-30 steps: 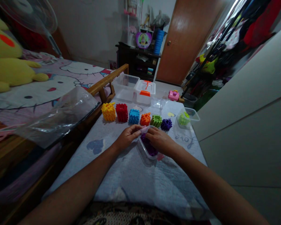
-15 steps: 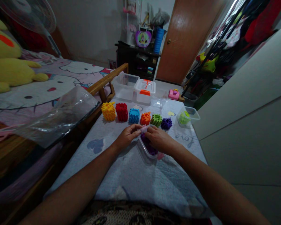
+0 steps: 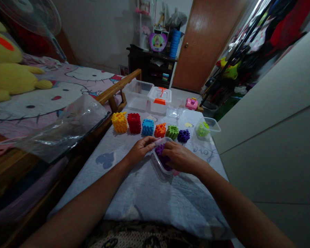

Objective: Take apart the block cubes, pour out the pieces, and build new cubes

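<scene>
1 tub (image 3: 158,164), far edge pinched by left hand (image 3: 141,148); right hand (image 3: 179,155) inside, grip unclear.

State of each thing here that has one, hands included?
Near tub: open, purple pieces inside
Left hand: holding near tub's rim
Right hand: inside near tub
Far-right tub: open, green pieces inside
Orange-handled box: closed
Large bin: open
Door: shut
Fan: cannot tell whether running

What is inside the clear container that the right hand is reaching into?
Purple pieces lie inside the clear container. The right hand covers part of them, so whatever is beneath it, and how many pieces there are, cannot be seen.
</scene>
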Demonstrator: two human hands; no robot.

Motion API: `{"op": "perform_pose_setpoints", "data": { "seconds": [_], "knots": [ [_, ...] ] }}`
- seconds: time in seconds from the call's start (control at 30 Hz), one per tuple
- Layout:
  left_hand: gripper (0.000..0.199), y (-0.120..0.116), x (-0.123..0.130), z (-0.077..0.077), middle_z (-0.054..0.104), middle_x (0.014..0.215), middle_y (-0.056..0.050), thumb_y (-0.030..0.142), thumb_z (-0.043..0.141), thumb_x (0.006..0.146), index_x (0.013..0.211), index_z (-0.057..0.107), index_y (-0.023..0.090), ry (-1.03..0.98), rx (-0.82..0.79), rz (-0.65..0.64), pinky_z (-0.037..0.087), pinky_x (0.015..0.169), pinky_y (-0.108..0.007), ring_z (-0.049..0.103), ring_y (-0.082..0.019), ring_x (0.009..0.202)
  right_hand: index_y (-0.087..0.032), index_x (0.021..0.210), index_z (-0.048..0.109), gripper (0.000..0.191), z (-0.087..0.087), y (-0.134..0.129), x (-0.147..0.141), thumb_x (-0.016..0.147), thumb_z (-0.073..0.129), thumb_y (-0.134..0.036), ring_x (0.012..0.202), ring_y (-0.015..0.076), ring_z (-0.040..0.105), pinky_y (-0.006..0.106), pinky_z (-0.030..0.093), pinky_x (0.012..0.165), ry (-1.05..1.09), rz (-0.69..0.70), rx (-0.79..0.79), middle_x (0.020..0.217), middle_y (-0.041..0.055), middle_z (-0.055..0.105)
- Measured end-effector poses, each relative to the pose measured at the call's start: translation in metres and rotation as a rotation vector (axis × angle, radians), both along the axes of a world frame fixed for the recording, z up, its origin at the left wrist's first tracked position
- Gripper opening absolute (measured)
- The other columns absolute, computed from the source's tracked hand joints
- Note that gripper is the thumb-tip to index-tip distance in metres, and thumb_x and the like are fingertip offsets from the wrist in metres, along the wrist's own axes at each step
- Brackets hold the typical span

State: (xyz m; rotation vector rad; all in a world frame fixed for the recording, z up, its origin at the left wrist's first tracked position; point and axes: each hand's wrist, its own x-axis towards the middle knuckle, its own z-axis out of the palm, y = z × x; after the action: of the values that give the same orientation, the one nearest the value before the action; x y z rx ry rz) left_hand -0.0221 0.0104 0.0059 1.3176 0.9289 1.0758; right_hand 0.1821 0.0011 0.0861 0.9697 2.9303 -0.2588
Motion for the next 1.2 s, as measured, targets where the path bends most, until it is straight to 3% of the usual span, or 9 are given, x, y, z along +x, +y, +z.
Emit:
{"op": "perform_pose_setpoints", "data": {
  "seconds": [0.1, 0.3, 0.5, 0.67, 0.93, 1.07, 1.2],
  "knots": [
    [0.033, 0.000, 0.001, 0.000, 0.070, 0.104, -0.005, 0.046, 0.070, 0.081, 0.102, 0.070, 0.022, -0.004, 0.000, 0.003, 0.047, 0.095, -0.037, 0.063, -0.024, 0.101, -0.014, 0.096, 0.066, 0.014, 0.004, 0.002, -0.001, 0.088, 0.055, -0.009, 0.096, 0.0192, 0.058, 0.033, 0.047, 0.090, 0.024, -0.041, -0.030, 0.103, 0.0094, 0.063],
    [0.030, 0.000, 0.000, 0.001, 0.069, 0.102, -0.005, 0.045, 0.069, 0.082, 0.101, 0.071, 0.022, 0.029, 0.028, 0.011, 0.047, 0.094, -0.037, 0.062, -0.023, 0.100, -0.013, 0.121, 0.061, 0.037, -0.007, 0.006, -0.005, 0.087, 0.048, -0.005, 0.110, 0.0214, 0.056, 0.039, 0.042, 0.102, 0.051, -0.067, 0.000, 0.119, 0.0124, 0.064],
    [0.030, 0.001, 0.000, -0.001, 0.069, 0.101, -0.004, 0.044, 0.069, 0.082, 0.101, 0.070, 0.022, 0.028, 0.022, 0.015, 0.047, 0.093, -0.036, 0.063, -0.022, 0.098, -0.011, 0.113, 0.063, 0.028, 0.005, 0.003, -0.004, 0.085, 0.056, -0.009, 0.107, 0.0228, 0.056, 0.040, 0.044, 0.099, -0.011, -0.016, -0.054, 0.117, 0.0146, 0.064],
    [0.032, 0.001, 0.000, -0.001, 0.069, 0.102, -0.004, 0.045, 0.069, 0.081, 0.102, 0.069, 0.021, 0.015, 0.010, -0.005, 0.048, 0.092, -0.035, 0.062, -0.022, 0.099, -0.012, 0.106, 0.066, 0.023, 0.015, -0.001, -0.001, 0.083, 0.061, -0.014, 0.095, 0.0221, 0.057, 0.036, 0.047, 0.086, -0.038, -0.032, -0.115, 0.108, 0.0126, 0.063],
    [0.033, 0.001, 0.000, -0.002, 0.069, 0.100, -0.004, 0.046, 0.071, 0.080, 0.101, 0.069, 0.020, 0.009, -0.002, 0.008, 0.048, 0.091, -0.035, 0.062, -0.022, 0.096, -0.014, 0.090, 0.068, 0.016, 0.017, 0.002, 0.002, 0.087, 0.054, -0.006, 0.086, 0.0169, 0.055, 0.031, 0.044, 0.081, -0.074, -0.016, -0.149, 0.094, 0.0086, 0.062],
    [0.033, 0.001, -0.001, -0.003, 0.069, 0.099, -0.005, 0.045, 0.071, 0.079, 0.100, 0.069, 0.020, 0.014, 0.001, 0.016, 0.048, 0.091, -0.035, 0.062, -0.022, 0.096, -0.012, 0.100, 0.066, 0.018, 0.012, 0.001, -0.002, 0.086, 0.056, -0.008, 0.095, 0.0200, 0.055, 0.033, 0.045, 0.086, 0.022, -0.044, -0.095, 0.105, 0.0114, 0.061],
    [0.031, 0.001, -0.001, -0.001, 0.069, 0.100, -0.005, 0.043, 0.070, 0.080, 0.101, 0.071, 0.020, 0.030, 0.020, 0.022, 0.047, 0.090, -0.034, 0.062, -0.022, 0.097, -0.009, 0.109, 0.066, 0.024, 0.005, -0.001, -0.008, 0.086, 0.062, -0.015, 0.104, 0.0245, 0.053, 0.039, 0.044, 0.095, 0.013, 0.022, -0.058, 0.115, 0.0158, 0.060]
  ]
}}
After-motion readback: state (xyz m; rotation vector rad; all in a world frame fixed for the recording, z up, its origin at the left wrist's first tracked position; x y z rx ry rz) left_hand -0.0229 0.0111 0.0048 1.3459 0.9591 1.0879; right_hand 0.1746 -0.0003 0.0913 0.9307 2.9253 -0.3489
